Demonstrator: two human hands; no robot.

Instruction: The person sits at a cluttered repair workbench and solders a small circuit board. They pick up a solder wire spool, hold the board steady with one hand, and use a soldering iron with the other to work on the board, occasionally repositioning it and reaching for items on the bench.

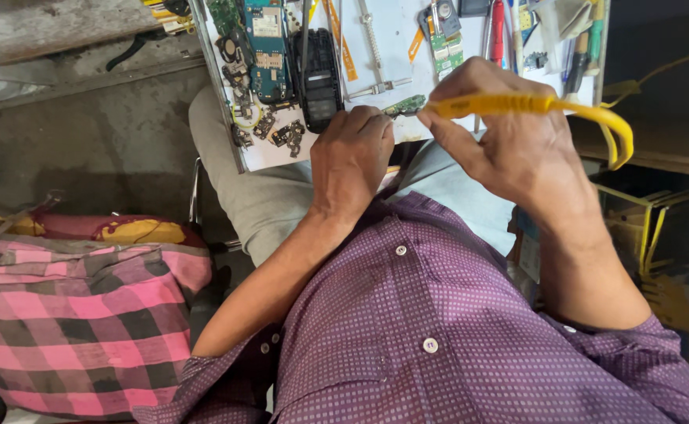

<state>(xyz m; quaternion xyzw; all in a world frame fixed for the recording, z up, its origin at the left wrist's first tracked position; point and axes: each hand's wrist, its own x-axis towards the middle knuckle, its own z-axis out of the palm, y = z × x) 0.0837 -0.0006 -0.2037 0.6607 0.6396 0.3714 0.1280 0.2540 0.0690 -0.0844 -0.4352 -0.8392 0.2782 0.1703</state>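
Slippage worries us most: our left hand (pixel 351 161) pins a small green circuit board (pixel 404 106) with pressed-together fingertips at the near edge of the white desk (pixel 395 31), while our right hand (pixel 509 133) is wrapped around a yellow-handled tool (pixel 533 106) whose tip meets the board. We judge that a skid could push the board off that edge onto our lap. No box or tray shows; a blue board (pixel 268 47), a black phone body (pixel 318 74) and loose parts lie bare on the desk.
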